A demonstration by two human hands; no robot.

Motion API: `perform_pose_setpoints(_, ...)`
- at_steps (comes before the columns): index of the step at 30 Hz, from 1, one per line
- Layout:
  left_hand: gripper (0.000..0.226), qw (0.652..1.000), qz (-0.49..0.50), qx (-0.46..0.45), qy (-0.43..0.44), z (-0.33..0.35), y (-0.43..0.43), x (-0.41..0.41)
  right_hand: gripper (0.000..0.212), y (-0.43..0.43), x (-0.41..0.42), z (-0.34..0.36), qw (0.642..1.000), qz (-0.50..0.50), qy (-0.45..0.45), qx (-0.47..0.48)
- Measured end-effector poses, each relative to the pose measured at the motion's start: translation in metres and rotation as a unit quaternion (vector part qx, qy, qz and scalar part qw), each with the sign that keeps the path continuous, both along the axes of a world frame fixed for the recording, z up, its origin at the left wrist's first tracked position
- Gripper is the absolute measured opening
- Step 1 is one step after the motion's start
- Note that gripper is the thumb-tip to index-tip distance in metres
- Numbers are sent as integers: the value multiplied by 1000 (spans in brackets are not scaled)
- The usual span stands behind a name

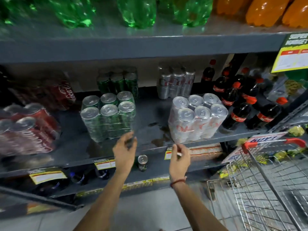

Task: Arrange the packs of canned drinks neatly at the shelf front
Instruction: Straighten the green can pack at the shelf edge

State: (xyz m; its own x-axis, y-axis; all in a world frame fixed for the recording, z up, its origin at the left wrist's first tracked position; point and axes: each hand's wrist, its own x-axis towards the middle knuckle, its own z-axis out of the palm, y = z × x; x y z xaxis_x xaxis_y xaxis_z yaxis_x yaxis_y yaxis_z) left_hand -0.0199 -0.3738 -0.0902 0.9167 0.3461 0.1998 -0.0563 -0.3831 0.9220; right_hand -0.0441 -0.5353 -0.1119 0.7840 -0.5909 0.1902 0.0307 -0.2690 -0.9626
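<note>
Both hands empty: left hand [125, 151] spread wide, seemingly just short of green can pack [108, 116]; right hand [180, 156] loosely curled below silver can pack [198, 117].

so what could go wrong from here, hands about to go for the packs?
1. Wet-looking patches on the shelf between the green pack and the silver pack: a pack slid through them may skid or smear.
2. The silver pack sits right at the shelf lip; a nudge from the right hand could tip it off.
3. A loose can stands on the shelf below the left hand; a dropped pack might knock it.
</note>
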Motion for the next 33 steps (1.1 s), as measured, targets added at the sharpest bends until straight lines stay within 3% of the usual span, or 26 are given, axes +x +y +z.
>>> perform_pose_setpoints(3, 16, 996, 94, 2, -10, 2, 46, -7, 6, 52, 4, 5, 996, 89, -19, 12)
perform_pose_setpoints(5, 19, 991, 137, -11, -7, 7, 71, -9, 17, 75, 17, 14, 988, 144, 0, 50)
perform_pose_setpoints(8, 46, 990, 132, -16, 47, 7, 105, -1, 62, 93, 49, 25, 966, 243, 85, 12)
perform_pose_setpoints(10, 79, 991, 79, 8, 112, 5, 124, 10, 95, 100, 72, 28, 944, 295, 142, -37)
perform_pose_setpoints(12, 96, 988, -4, 33, 153, 4, 131, 16, 111, 105, 86, 31, 928, 323, 176, -57)
perform_pose_setpoints(15, 103, 980, -30, 82, 177, 6, 127, 20, 103, 105, 90, 34, 914, 343, 207, -66)
perform_pose_setpoints(24, 88, 977, -48, 143, 148, 4, 132, 14, 83, 96, 82, 17, 931, 309, 181, -77)
perform_pose_setpoints(33, 91, 977, -92, 146, 123, -13, 132, -7, 80, 79, 48, 11, 942, 283, 159, -87)
